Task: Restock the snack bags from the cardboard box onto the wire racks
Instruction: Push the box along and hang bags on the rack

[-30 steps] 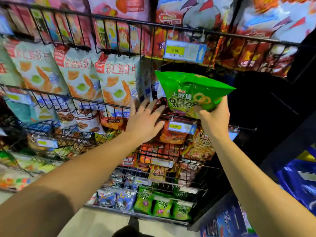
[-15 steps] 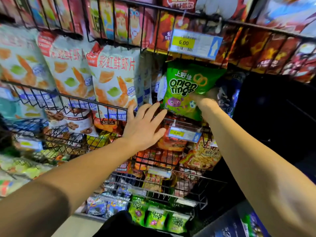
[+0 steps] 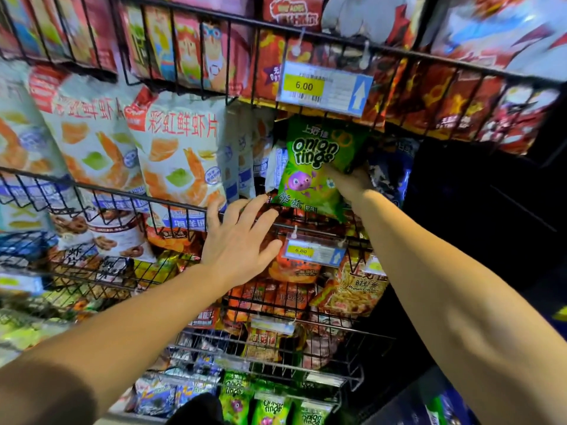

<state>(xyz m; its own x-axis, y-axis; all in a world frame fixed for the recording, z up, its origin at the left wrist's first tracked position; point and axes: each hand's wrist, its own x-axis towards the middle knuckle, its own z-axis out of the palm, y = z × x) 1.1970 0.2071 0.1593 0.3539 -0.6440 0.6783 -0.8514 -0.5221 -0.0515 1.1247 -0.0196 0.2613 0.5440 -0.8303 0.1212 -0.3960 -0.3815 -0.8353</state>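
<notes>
Green onion-rings bag (image 3: 313,170) stands tilted inside the wire rack (image 3: 171,200).

onion rings bag (image 3: 313,167): green, white lettering; price tag (image 3: 322,88): yellow; wire rack (image 3: 92,191): black

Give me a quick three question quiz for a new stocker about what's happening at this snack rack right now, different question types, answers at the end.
1. True or false: the right hand holds the green onion rings bag upright in the rack.
2. Which price shows on the upper price tag? A 3.50, B 6.00, C 9.00.
3. Fill in: the left hand, fingers spread, holds ____.

Key: 1 true; 2 B; 3 nothing, it rests open at the wire rack front.
</notes>
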